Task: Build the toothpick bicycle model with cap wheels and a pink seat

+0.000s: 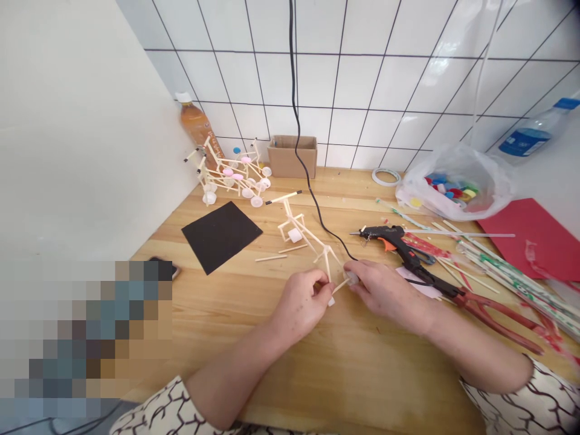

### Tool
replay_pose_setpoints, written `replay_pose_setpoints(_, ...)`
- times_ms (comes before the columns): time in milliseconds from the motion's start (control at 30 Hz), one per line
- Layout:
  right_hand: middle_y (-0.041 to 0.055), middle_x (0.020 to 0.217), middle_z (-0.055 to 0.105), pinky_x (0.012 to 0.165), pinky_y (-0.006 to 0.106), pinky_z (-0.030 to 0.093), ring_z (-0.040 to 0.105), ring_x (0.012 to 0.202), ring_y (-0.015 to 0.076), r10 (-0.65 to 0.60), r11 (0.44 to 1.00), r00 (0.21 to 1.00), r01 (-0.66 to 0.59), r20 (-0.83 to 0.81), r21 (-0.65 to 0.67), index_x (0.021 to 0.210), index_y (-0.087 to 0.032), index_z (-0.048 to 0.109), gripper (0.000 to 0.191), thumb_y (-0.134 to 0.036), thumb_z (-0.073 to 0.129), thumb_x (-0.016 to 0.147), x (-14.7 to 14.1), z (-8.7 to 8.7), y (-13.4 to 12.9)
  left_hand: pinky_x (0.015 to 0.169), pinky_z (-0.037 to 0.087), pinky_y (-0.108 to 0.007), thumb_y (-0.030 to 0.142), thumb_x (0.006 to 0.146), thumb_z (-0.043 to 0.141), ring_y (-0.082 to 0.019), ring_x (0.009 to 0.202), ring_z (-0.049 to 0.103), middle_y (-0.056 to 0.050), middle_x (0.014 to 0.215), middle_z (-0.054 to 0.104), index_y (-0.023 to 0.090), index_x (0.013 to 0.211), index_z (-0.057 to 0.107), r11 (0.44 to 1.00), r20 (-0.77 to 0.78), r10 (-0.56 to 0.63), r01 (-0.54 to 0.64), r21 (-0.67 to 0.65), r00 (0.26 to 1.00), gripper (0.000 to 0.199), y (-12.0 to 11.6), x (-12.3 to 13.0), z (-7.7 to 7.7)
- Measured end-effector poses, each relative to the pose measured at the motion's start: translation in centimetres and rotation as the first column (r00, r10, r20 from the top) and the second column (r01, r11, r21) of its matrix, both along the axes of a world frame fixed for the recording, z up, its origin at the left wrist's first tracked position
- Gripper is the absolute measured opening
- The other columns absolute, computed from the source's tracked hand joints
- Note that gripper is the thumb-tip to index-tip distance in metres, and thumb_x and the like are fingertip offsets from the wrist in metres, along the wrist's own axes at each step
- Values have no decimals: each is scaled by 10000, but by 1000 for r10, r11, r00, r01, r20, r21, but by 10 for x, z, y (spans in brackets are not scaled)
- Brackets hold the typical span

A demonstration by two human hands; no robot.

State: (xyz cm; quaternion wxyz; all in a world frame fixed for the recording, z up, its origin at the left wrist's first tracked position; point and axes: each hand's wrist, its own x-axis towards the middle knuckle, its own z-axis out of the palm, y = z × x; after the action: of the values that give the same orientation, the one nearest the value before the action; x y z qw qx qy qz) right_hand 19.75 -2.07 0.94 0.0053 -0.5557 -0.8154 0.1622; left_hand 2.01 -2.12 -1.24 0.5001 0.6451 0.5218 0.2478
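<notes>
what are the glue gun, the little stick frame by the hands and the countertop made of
The hot glue gun looks like glossy black molded plastic, judging by its smooth sheen, with a matching orange plastic trigger. The stick frame seems to be pale, unfinished thin wood, possibly bamboo; its matte surface suggests this. The countertop looks like solid wood with a clear satin finish, showing grain and joined strips.

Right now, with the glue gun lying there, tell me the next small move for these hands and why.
Probably steady the white cap in your right hand against the thin wooden stick that your left hand holds. The two meet at that point, and the glue gun lies just beyond your right hand.
</notes>
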Motion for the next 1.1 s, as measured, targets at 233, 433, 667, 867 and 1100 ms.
replay_pose_setpoints(233,62,861,640,657,248,359,598,795,186,5,1000,1000,-5,-1,-15,859,-188,524,111,-107,466,811,0,1,0,544,431,-238,273,778,499,-144,560,588,-13,604,623,170,651,559,1000,1,6,-6,-7,1000,174,0,0,1)
replay_pose_setpoints(433,74,906,641,682,253,360,599,841,196,1,1000,1000,0,12,-23,923,-184,533,169,-92,467,797,-1,2,-1,535,424,-235,275,779,498,-142,553,582,-9,594,611,171,642,548,1000,-5,7,-7,-7,1000,179,-1,0,2)
replay_pose_setpoints(667,62,881,647,676,237,360,599,826,181,-16,999,1000,17,16,-47,897,-188,546,167,-79,501,781,-2,7,-2,530,421,-234,278,778,497,-141,544,580,-12,593,617,172,640,549,1000,2,11,-11,0,1000,182,-1,1,-1)
replay_pose_setpoints(867,65,886,660,693,240,389,614,839,186,-19,999,1000,19,20,-26,930,-189,568,215,-67,518,760,-2,9,-3,541,423,-235,277,780,496,-141,549,583,-15,597,624,173,639,547,1000,-7,13,-13,10,1000,182,-1,0,1)
replay_pose_setpoints(1100,98,926,672,682,295,449,640,776,208,-32,997,999,34,-20,76,1040,-162,574,280,-111,506,773,3,15,-5,544,432,-241,281,779,497,-146,553,587,-27,623,636,168,678,581,1000,0,18,-18,-11,1000,174,-1,0,1)
